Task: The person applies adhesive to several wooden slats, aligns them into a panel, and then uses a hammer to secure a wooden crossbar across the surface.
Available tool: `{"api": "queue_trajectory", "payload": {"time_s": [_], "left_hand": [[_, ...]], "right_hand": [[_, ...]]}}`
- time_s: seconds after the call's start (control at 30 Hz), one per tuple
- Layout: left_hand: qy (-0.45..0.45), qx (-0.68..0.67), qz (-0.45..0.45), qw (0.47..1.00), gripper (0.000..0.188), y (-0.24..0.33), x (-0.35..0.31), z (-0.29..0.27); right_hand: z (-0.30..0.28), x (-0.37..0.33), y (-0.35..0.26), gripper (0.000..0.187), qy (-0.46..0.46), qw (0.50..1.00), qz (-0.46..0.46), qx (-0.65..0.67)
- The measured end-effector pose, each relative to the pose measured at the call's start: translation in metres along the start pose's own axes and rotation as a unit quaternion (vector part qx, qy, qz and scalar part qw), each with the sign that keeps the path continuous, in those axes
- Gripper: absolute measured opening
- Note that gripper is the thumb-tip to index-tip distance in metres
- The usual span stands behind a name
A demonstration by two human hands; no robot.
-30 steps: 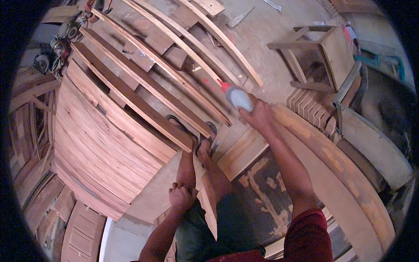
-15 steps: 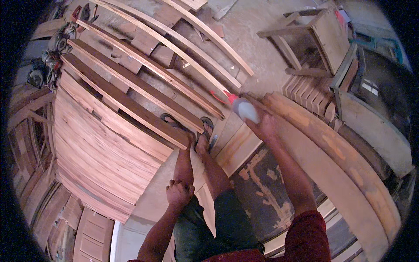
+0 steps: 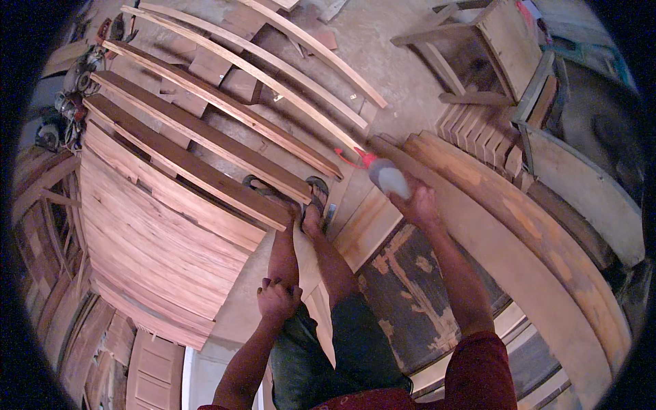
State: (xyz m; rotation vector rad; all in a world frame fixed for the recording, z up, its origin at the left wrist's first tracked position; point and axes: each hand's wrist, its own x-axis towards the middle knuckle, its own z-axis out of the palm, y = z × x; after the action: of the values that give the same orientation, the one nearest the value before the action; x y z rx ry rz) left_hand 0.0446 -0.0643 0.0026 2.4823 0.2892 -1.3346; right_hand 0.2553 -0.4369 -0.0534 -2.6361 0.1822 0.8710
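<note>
1 bottle (image 3: pixel 391 179), right of center, gripped by R hand (image 3: pixel 421 203); long axis slants far-left, red tip (image 3: pixel 365 157) near wood strip (image 3: pixel 314 113) end. L hand (image 3: pixel 279 299) on L leg (image 3: pixel 283 256), farther off, curled; can't tell if holding.

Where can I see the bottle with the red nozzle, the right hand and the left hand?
Bottle (image 3: pixel 389 179): head view, on the middle of its body.
Right hand (image 3: pixel 421 205): head view, on the middle of the hand holding the bottle.
Left hand (image 3: pixel 278 299): head view, on its back.

Translucent squeeze bottle (image 3: pixel 391 180), whitish toward its base, red nozzle cap (image 3: pixel 367 159) facing forward and left, in right grip (image 3: pixel 419 205)
</note>
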Motion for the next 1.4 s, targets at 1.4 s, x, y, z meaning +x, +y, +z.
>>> {"api": "queue_trajectory", "payload": {"time_s": [1.4], "left_hand": [[-0.11, -0.174, -0.031, 0.978, 0.045, -0.11, 0.019, -0.065]], "right_hand": [[-0.028, 0.45, -0.604, 0.077, 0.033, 0.965, -0.075, 0.248]]}}
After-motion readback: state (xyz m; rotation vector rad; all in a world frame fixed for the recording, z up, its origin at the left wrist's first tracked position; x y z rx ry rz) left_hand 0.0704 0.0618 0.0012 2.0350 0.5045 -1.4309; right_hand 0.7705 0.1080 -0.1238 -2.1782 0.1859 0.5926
